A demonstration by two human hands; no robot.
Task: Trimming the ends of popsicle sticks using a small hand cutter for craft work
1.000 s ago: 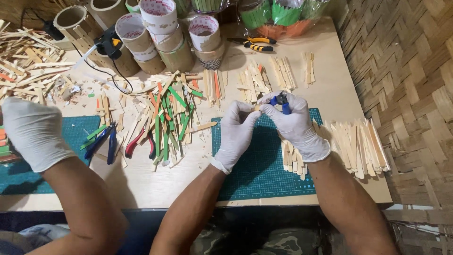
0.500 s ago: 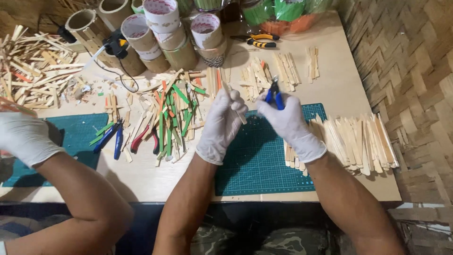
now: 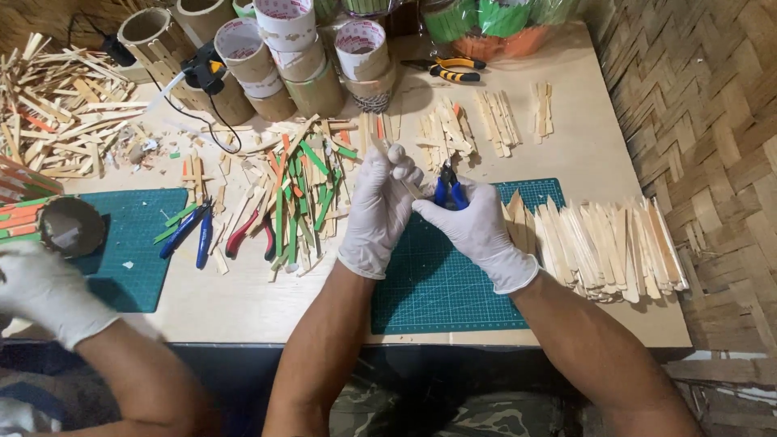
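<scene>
Left hand (image 3: 379, 212), in a white glove, pinches a thin wooden stick (image 3: 402, 180) between fingertips, grip closed on it, above the green cutting mat (image 3: 453, 283); right hand (image 3: 477, 231), also gloved, grip closed around blue-handled pliers (image 3: 450, 191) whose tip meets the stick; heap of plain sticks (image 3: 607, 247) just right of the mat on the tabletop (image 3: 243, 311); coloured sticks (image 3: 295, 198) to the left; a co-worker's gloved hand (image 3: 44, 291) at far left beside a second mat (image 3: 133, 243).

Two green cutting mats (image 3: 477, 283), three gloved hands (image 3: 380, 212).
</scene>
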